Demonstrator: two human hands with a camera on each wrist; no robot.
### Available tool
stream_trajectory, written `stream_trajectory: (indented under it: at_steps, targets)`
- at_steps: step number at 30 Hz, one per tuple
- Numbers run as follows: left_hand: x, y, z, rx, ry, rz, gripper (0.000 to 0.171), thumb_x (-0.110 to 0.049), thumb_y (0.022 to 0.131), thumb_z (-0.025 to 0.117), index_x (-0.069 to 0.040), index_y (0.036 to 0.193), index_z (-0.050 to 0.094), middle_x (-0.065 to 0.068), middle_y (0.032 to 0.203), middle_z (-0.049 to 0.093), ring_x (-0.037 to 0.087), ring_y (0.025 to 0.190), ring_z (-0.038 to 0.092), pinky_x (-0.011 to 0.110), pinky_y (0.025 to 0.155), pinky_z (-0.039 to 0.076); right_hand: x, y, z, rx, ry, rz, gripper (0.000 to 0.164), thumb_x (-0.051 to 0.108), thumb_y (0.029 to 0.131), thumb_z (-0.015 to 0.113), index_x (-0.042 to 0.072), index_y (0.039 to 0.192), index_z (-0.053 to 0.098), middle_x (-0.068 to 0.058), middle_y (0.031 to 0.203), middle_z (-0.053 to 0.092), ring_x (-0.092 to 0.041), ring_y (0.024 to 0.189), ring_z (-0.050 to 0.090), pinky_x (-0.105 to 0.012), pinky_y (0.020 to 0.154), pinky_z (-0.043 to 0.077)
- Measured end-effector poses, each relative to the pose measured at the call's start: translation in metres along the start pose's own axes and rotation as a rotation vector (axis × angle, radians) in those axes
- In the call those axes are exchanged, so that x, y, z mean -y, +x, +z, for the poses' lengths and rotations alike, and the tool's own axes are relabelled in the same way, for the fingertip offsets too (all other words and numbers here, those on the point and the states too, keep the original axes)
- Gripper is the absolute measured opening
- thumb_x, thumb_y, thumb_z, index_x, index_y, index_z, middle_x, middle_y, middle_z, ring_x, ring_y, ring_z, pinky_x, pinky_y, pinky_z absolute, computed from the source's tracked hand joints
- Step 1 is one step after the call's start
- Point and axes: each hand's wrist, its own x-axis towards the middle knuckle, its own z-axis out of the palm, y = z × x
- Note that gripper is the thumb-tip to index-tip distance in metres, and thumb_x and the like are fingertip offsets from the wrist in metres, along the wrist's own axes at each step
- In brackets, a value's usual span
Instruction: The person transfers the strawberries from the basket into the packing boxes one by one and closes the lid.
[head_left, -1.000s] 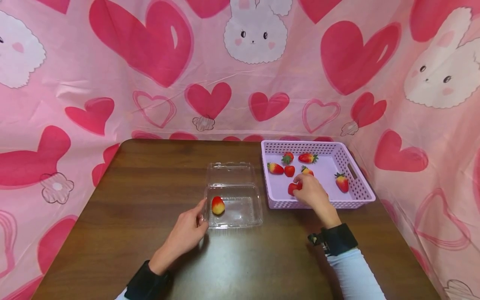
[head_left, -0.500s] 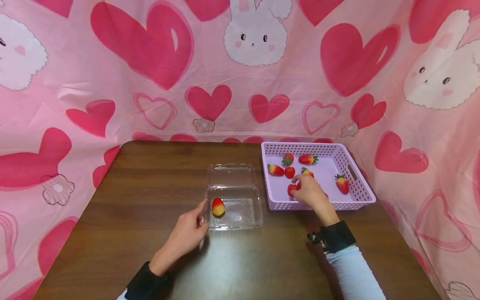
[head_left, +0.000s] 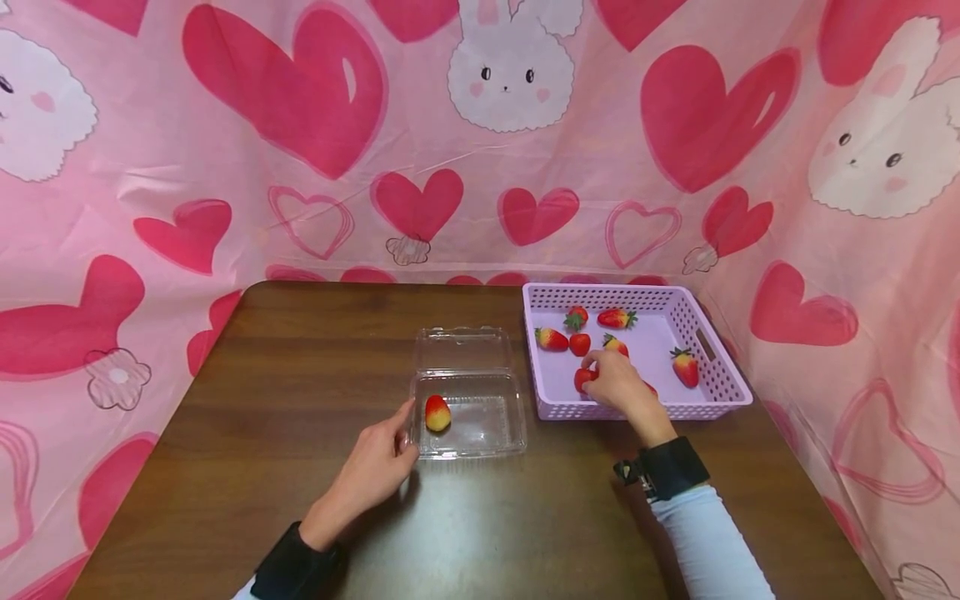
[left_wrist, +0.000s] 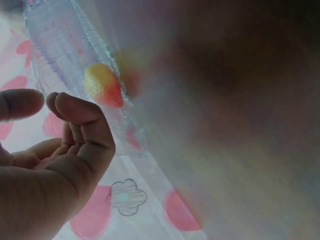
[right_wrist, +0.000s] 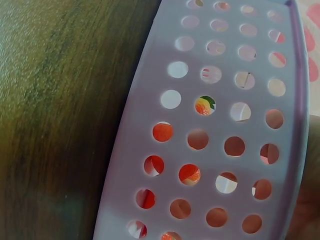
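A clear plastic clamshell container (head_left: 468, 450) lies with its lid folded back, one red-and-yellow strawberry (head_left: 437, 414) inside at its left. My left hand (head_left: 378, 454) holds the container's left edge; the left wrist view shows thumb and fingertips (left_wrist: 75, 107) meeting at that rim. Over the near part of a lilac basket (head_left: 637, 410), my right hand (head_left: 621, 383) reaches in with its fingers curled down on a red strawberry (head_left: 584, 381), partly covered by the hand. In the right wrist view the perforated basket wall (right_wrist: 195, 117) mostly hides that hand.
Several more strawberries lie in the basket, among them one at its left (head_left: 552, 339), one at the back (head_left: 617, 318) and another strawberry (head_left: 684, 367) at the right. All stands on a brown wooden table (head_left: 322, 350), backed by a pink heart-patterned cloth (head_left: 442, 275).
Little differs: the right hand stays at the same strawberry in the basket, shifting only slightly. The left hand keeps its place at the container's edge.
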Motion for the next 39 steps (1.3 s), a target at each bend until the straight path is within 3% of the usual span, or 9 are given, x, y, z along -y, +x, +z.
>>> stream_trajectory:
  at_steps: [15,27,39]
  targets:
    - [0.0006,-0.0017,0.0005,-0.003,-0.014,0.011,0.069,-0.002,0.092,0.068,0.002,0.157,0.045,0.002,0.072,0.050,0.017,0.060,0.048,0.027,0.050,0.040,0.0010,0.0025,0.0015,0.029,-0.007,0.011,0.033,0.011,0.092,0.077,-0.001,0.121,0.066,-0.020,0.111,0.067,-0.035,0.101,0.062,-0.050,0.089,0.056]
    - [-0.0003,-0.0016,0.0005,0.006,-0.016,-0.003,0.069,-0.002,0.093,0.069,0.001,0.158,0.045,0.002,0.073,0.050,0.018,0.062,0.048,0.026,0.051,0.041,-0.0008,0.0023,0.0027,0.031,-0.011,0.020,0.034,0.011,0.092,0.078,0.000,0.121,0.065,-0.018,0.106,0.067,-0.033,0.097,0.062,-0.048,0.088,0.057]
    - [0.0000,-0.0005,0.0001,0.008,-0.019,0.004,0.069,-0.002,0.092,0.069,0.000,0.157,0.047,0.001,0.073,0.051,0.018,0.062,0.048,0.028,0.051,0.042,0.0003,-0.0022,-0.0021,-0.008,0.009,-0.029,0.034,0.014,0.092,0.076,0.000,0.121,0.064,-0.016,0.104,0.066,-0.031,0.095,0.063,-0.045,0.085,0.057]
